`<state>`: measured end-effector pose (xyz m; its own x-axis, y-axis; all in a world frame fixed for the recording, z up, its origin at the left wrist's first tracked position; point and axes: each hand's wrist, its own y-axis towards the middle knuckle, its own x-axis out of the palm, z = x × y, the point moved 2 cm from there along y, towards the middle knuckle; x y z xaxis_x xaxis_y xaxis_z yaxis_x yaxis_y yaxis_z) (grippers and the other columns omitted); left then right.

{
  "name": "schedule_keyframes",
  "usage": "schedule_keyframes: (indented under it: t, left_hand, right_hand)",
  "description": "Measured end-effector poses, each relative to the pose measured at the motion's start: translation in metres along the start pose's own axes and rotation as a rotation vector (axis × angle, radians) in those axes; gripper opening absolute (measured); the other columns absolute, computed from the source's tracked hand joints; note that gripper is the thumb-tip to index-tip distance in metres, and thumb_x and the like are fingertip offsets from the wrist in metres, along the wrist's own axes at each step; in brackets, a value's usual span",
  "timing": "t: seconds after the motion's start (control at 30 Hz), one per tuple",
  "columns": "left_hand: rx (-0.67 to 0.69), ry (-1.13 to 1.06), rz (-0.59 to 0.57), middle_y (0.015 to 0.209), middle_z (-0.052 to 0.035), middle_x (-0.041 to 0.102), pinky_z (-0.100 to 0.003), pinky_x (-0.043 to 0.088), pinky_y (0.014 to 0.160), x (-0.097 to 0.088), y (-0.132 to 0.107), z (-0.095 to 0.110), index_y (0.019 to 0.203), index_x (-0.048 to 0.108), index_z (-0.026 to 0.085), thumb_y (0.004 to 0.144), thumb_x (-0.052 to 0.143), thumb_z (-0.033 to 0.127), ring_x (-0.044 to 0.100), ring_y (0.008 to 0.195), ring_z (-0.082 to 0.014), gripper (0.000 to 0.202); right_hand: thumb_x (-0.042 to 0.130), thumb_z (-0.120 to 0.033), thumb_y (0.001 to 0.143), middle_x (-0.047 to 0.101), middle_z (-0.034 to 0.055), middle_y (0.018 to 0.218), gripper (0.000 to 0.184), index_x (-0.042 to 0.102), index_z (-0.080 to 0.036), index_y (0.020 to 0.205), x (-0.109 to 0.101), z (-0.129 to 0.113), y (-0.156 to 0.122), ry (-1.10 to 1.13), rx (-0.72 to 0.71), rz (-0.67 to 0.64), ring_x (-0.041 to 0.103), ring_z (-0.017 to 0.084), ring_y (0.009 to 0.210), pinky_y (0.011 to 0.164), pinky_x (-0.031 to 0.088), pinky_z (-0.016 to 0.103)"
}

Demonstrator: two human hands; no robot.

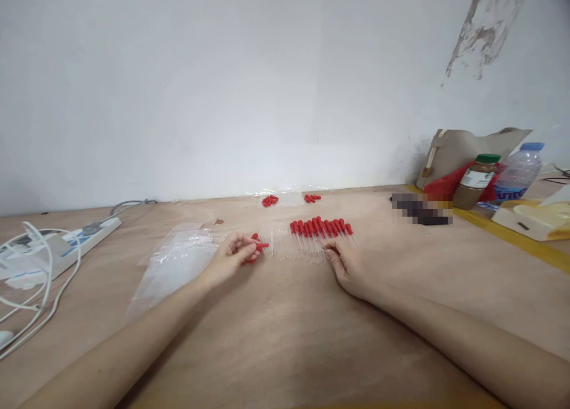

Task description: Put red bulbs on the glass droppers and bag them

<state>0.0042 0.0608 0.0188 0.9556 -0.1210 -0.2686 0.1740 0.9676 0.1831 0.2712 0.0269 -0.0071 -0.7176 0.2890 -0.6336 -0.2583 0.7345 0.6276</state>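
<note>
On the wooden table [285, 332] lies a row of several clear glass droppers with red rubber caps [320, 227]. My left hand [234, 256] is closed in a pinch on a few loose red caps [259, 246], just left of the bare glass tubes [285, 246]. My right hand [345, 263] rests on the table, its fingers touching the lower ends of the capped droppers; they look partly curled. Two small heaps of spare red caps [269, 200] lie near the wall on clear plastic.
Clear plastic bags [176, 260] lie left of my left hand. A white power strip [66, 246] with cables sits at far left. At right stand a jar [476, 181], a water bottle [519, 171], a beige bag [467, 148] and a tissue box [534, 219].
</note>
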Motion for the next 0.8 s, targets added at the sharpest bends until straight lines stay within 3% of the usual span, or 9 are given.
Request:
schedule_keyframes:
  t: [0.13, 0.3, 0.47, 0.6, 0.8]
  left_hand:
    - [-0.138, -0.328, -0.017, 0.094, -0.006, 0.065, -0.034, 0.049, 0.082, 0.035, -0.011, -0.008, 0.088, 0.06, 0.015, 0.07, 0.06, 0.02, 0.064, 0.078, -0.0167, 0.019]
    - [-0.232, -0.448, 0.002, 0.092, -0.0087, 0.067, -0.034, 0.046, 0.09, 0.049, -0.01, -0.016, 0.081, 0.064, 0.012, 0.07, 0.061, 0.017, 0.064, 0.086, -0.0209, 0.012]
    - [-0.15, -0.228, -0.103, 0.082, -0.0045, 0.07, -0.035, 0.048, 0.081, 0.048, -0.015, -0.021, 0.09, 0.063, 0.017, 0.068, 0.068, 0.031, 0.064, 0.082, -0.021, 0.026]
    - [-0.097, -0.111, -0.123, 0.083, -0.0045, 0.069, -0.034, 0.05, 0.074, 0.048, -0.019, -0.019, 0.09, 0.062, 0.018, 0.07, 0.064, 0.04, 0.064, 0.079, -0.021, 0.03]
    - [-0.024, -0.026, -0.149, 0.086, -0.0029, 0.069, -0.031, 0.049, 0.075, 0.05, -0.021, -0.013, 0.091, 0.063, 0.019, 0.071, 0.062, 0.039, 0.063, 0.082, -0.0191, 0.028]
  right_hand:
    - [0.035, -0.018, 0.085, 0.059, 0.0051, 0.083, 0.017, 0.051, -0.017, 0.087, 0.006, -0.021, 0.011, -0.04, -0.074, -0.148, 0.052, 0.015, 0.076, 0.071, 0.038, 0.028]
    - [0.036, -0.02, 0.086, 0.062, 0.0039, 0.083, 0.018, 0.053, -0.017, 0.09, 0.017, -0.031, 0.014, -0.012, -0.088, -0.134, 0.053, 0.014, 0.074, 0.073, 0.035, 0.029]
    - [0.037, -0.022, 0.086, 0.063, 0.002, 0.079, 0.02, 0.055, -0.019, 0.091, 0.021, -0.031, 0.007, -0.027, -0.064, -0.148, 0.052, 0.014, 0.068, 0.07, 0.033, 0.029]
    - [0.035, -0.022, 0.087, 0.064, 0.0023, 0.083, 0.021, 0.055, -0.019, 0.092, 0.023, -0.03, 0.004, -0.017, -0.067, -0.153, 0.053, 0.014, 0.07, 0.072, 0.033, 0.03]
    - [0.036, -0.022, 0.087, 0.063, 0.0017, 0.078, 0.021, 0.056, -0.019, 0.09, 0.025, -0.029, 0.004, -0.032, -0.073, -0.18, 0.051, 0.013, 0.068, 0.069, 0.033, 0.028]
